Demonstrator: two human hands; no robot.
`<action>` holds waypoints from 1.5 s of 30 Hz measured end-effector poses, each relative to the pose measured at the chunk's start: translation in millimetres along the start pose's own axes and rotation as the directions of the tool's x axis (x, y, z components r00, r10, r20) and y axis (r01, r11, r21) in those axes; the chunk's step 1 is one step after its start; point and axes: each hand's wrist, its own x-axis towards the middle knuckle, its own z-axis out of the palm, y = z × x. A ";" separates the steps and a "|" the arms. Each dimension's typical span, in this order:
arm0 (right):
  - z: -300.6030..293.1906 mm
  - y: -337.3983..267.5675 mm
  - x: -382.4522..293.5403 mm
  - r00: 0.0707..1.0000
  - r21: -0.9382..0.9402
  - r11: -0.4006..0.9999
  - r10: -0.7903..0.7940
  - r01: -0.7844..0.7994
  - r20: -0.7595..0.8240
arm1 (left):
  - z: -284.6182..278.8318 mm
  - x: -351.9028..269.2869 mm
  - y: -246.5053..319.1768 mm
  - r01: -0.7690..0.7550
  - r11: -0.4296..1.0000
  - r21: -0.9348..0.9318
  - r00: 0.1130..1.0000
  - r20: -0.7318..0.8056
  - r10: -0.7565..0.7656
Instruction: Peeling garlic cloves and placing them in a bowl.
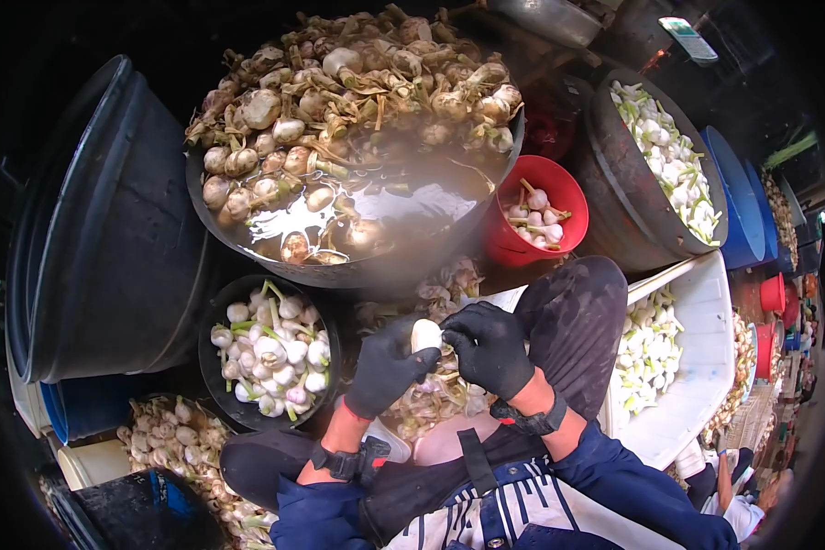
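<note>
Before my lap, my black-gloved left hand grips a white garlic bulb. The gloved fingertips of my right hand pinch at the right side of the same bulb; whether they hold a bit of skin there is too small to tell. Under both hands lies a heap of loose garlic skins between my legs. A dark bucket of cleaned garlic bulbs with green stem stubs stands left of my left hand. Beyond my hands is a wide tub of murky water piled with unpeeled, muddy garlic.
A red bucket with several bulbs touches the tub's right side. Farther right stand a dark barrel and a white crate, both holding cleaned garlic. A large black bin tilts at left. Another person sits at lower right.
</note>
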 end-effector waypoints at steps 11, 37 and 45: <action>10.2 24.4 -13.1 0.943 0.279 0.903 0.292 -0.326 0.158 | -3.6 0.7 -7.5 -0.391 0.796 0.462 0.920 0.204 0.334; 43.7 72.7 -29.2 0.901 0.156 0.887 0.429 -0.434 0.070 | -11.3 2.8 -15.2 -0.091 0.990 -0.104 0.991 -0.103 0.080; -3.0 2.3 -1.6 0.987 0.292 0.953 0.035 -0.080 0.156 | -9.7 14.4 -41.3 -0.044 0.986 0.162 0.982 -0.176 0.073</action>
